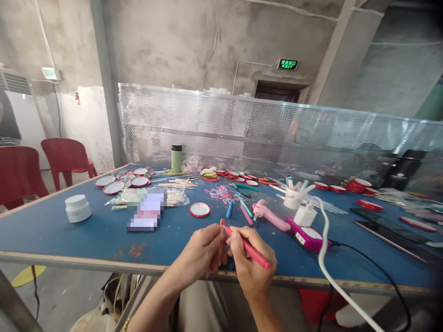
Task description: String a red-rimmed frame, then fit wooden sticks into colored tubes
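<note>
Forearms [155,295]: nearest the camera, crossing the near edge of the blue table [86,240].
Left hand [202,249]: fingers closed in a pinch on a small red-tipped piece [222,222], held up just above the table; the grip is partly hidden.
Right hand [252,272]: fingers closed round a pink pen [255,253], its tip at the piece; contact cannot be told.
Pen tip: likely best brought in lightly, with both hands braced together.
Red-rimmed disc [200,210]: lies beyond the left hand; better not knocked.
</note>
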{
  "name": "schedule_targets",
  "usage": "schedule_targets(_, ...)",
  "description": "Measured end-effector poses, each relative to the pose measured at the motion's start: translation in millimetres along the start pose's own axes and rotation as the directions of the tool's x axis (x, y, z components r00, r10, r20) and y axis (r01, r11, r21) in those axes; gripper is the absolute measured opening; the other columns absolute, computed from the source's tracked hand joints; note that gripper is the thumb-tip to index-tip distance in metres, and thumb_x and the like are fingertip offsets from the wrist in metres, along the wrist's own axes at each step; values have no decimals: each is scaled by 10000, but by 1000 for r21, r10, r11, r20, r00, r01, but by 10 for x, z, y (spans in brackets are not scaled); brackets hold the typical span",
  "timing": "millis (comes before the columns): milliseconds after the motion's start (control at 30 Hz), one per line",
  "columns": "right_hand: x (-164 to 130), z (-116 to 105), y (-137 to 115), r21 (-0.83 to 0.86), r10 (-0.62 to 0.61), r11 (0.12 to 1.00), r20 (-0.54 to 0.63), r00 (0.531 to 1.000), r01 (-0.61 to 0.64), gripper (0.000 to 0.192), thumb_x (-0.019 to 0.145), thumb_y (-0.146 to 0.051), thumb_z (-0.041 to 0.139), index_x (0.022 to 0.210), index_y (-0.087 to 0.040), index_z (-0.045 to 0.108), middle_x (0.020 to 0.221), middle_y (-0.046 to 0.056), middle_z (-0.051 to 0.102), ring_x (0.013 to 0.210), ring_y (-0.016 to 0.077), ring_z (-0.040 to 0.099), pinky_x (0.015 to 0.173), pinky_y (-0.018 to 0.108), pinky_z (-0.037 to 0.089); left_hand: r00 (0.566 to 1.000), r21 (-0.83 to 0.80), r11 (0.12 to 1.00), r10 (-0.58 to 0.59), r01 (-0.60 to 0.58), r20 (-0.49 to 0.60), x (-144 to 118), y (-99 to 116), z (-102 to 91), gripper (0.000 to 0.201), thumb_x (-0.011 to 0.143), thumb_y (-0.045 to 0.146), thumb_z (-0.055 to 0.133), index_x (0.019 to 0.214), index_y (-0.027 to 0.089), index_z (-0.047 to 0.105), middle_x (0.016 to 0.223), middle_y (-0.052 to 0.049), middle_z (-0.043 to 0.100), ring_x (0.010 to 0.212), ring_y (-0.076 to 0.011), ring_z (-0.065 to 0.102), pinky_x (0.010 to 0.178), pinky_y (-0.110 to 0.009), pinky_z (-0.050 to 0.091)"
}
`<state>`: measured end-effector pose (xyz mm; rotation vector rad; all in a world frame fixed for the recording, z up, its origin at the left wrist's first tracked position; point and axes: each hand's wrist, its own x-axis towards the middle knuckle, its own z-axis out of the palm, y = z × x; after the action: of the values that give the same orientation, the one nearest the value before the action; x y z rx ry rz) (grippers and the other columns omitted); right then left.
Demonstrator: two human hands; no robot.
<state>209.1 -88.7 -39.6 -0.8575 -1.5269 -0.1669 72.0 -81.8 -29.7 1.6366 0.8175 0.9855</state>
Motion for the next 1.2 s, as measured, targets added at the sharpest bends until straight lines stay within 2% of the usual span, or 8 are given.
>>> schedule_targets(433,-3,-1,-3,-9,19,1000,-48,999,-19,178,937,-205,549,777,-181,622,618,-20,653,502,106,618,531,195,483,1000,-38,999,20,-19,11,8,-25,-7,446,957,562,399,736,185,486,532,47,483,413,-69,412,371,-162,298)
schedule_targets(1200,3,5,6,-11,16,1000,-17,1000,-16,205,943,-215,549,750,-181,609,593,-27,629,466,92,584,517,189,468,1000,-15,1000,17,-17,-4,13,-19,1,453,952,565,403,727,183,497,547,33,498,430,-78,434,387,-174,317)
